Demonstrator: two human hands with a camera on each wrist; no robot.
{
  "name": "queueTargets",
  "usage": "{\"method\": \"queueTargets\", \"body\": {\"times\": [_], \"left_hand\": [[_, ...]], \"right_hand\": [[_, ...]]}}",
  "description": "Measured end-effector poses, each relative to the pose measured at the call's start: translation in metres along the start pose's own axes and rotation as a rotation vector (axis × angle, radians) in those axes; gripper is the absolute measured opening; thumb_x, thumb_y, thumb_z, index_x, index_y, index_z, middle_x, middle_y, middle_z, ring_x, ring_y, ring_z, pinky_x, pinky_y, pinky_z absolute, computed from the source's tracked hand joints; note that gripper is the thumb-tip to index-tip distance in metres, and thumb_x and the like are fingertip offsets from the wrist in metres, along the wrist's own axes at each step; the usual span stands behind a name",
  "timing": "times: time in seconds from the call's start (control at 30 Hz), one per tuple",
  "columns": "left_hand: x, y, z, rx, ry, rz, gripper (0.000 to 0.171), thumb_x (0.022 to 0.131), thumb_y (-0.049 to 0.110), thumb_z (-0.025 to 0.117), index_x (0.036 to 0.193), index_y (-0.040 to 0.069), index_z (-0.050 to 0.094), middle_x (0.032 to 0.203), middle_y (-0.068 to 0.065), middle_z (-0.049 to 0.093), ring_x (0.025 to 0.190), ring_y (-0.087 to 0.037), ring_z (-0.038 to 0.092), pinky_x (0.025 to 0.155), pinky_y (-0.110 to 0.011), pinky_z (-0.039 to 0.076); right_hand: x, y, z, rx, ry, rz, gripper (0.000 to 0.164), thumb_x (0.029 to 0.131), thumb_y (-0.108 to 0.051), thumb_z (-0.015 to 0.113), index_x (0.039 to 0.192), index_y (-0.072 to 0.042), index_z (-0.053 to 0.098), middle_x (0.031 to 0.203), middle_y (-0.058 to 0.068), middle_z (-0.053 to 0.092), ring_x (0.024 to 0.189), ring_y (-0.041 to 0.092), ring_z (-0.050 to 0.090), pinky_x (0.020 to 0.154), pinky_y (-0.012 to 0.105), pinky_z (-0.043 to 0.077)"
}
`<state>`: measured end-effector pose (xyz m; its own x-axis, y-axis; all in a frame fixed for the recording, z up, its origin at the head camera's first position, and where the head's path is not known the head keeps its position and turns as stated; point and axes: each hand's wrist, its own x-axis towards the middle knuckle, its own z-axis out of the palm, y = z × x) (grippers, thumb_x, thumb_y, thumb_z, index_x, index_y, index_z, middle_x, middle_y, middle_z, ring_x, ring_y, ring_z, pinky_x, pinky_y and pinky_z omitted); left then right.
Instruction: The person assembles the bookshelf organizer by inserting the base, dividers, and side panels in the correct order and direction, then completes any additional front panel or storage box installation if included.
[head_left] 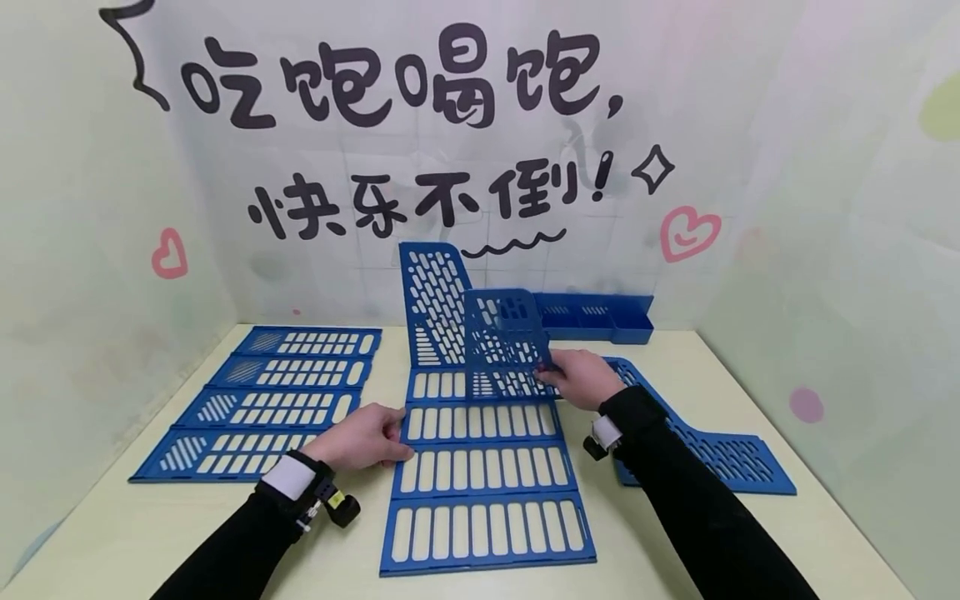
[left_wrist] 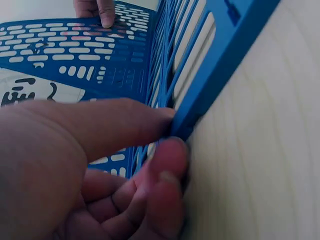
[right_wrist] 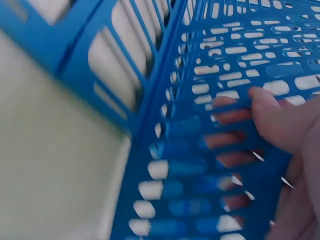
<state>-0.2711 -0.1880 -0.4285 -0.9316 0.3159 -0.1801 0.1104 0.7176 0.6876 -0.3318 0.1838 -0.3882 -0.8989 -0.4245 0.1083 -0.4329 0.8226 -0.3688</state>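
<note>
A blue slotted base (head_left: 487, 497) of several joined sections lies in the middle of the table. My left hand (head_left: 360, 437) is at its left side; in the left wrist view the thumb and fingers pinch the edge of a slotted section (left_wrist: 200, 85). Toward the back of the base, a tall perforated side panel (head_left: 435, 308) stands upright. Overlapping it in the head view is a second upright perforated panel (head_left: 517, 335). My right hand (head_left: 581, 379) grips this one at its right edge, thumb on the near face, fingers showing through the slots behind (right_wrist: 232, 140).
On the left lie several blue slotted panels (head_left: 193, 410) side by side. A perforated panel (head_left: 701, 433) with a stepped outline lies flat at the right, partly behind my right arm. A blue compartment tray (head_left: 633, 325) stands against the back wall.
</note>
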Motion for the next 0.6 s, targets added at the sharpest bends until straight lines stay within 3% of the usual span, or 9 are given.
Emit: {"method": "queueTargets", "body": {"times": [0.1,0.13,0.3,0.37,0.47,0.53,0.6], "left_hand": [[-0.002,0.002,0.005,-0.016,0.023,-0.047,0.061,0.095,0.018,0.087,0.144,-0.008,0.06,0.082,-0.012,0.071,0.065,-0.018,0.063,0.06,-0.028,0.047],[-0.003,0.003,0.007,-0.02,0.042,-0.056,0.069,0.094,0.016,0.088,0.149,-0.008,0.055,0.082,-0.008,0.07,0.067,-0.019,0.064,0.062,-0.03,0.049],[-0.004,0.006,0.007,0.009,0.085,-0.048,0.034,0.092,0.012,0.089,0.116,-0.002,0.069,0.08,-0.004,0.062,0.068,-0.019,0.059,0.062,-0.031,0.046],[-0.003,0.004,0.005,0.002,0.086,-0.031,0.028,0.092,0.011,0.088,0.111,0.0,0.071,0.08,-0.004,0.06,0.069,-0.019,0.057,0.061,-0.029,0.042],[-0.001,-0.002,0.003,-0.04,0.075,-0.014,0.041,0.093,0.012,0.087,0.129,-0.003,0.074,0.082,-0.003,0.062,0.071,-0.018,0.055,0.061,-0.027,0.039],[0.001,-0.006,0.001,-0.065,0.066,0.004,0.056,0.094,0.013,0.086,0.143,-0.006,0.068,0.082,-0.002,0.063,0.072,-0.017,0.054,0.062,-0.026,0.038],[0.003,-0.01,0.0,-0.079,0.055,0.017,0.062,0.095,0.015,0.086,0.148,-0.008,0.063,0.079,-0.001,0.063,0.071,-0.017,0.053,0.062,-0.026,0.036]], "right_hand": [[-0.004,0.002,-0.004,-0.076,-0.054,-0.015,0.017,0.112,-0.022,0.064,0.124,-0.011,0.071,0.109,0.006,0.076,0.088,0.016,0.064,0.084,0.037,0.052],[-0.005,0.003,-0.005,-0.104,-0.062,-0.023,0.016,0.112,-0.021,0.065,0.123,-0.011,0.07,0.107,0.005,0.076,0.088,0.017,0.064,0.084,0.037,0.052],[-0.005,0.011,-0.008,-0.155,-0.072,-0.062,0.014,0.112,-0.016,0.064,0.122,-0.009,0.071,0.104,0.008,0.075,0.085,0.018,0.063,0.082,0.038,0.05],[-0.002,0.013,-0.007,-0.139,-0.071,-0.063,0.012,0.112,-0.015,0.063,0.119,-0.009,0.072,0.105,0.009,0.077,0.084,0.018,0.062,0.081,0.038,0.048],[0.002,0.014,-0.006,-0.121,-0.07,-0.055,0.008,0.112,-0.014,0.063,0.111,-0.013,0.071,0.103,0.007,0.076,0.083,0.017,0.061,0.078,0.037,0.045],[0.004,0.013,-0.007,-0.116,-0.076,-0.051,0.008,0.112,-0.012,0.062,0.108,-0.013,0.069,0.103,0.007,0.076,0.083,0.017,0.061,0.076,0.037,0.043],[0.006,0.011,-0.009,-0.112,-0.087,-0.045,0.009,0.112,-0.01,0.062,0.108,-0.013,0.07,0.106,0.006,0.076,0.085,0.017,0.062,0.077,0.037,0.042]]}}
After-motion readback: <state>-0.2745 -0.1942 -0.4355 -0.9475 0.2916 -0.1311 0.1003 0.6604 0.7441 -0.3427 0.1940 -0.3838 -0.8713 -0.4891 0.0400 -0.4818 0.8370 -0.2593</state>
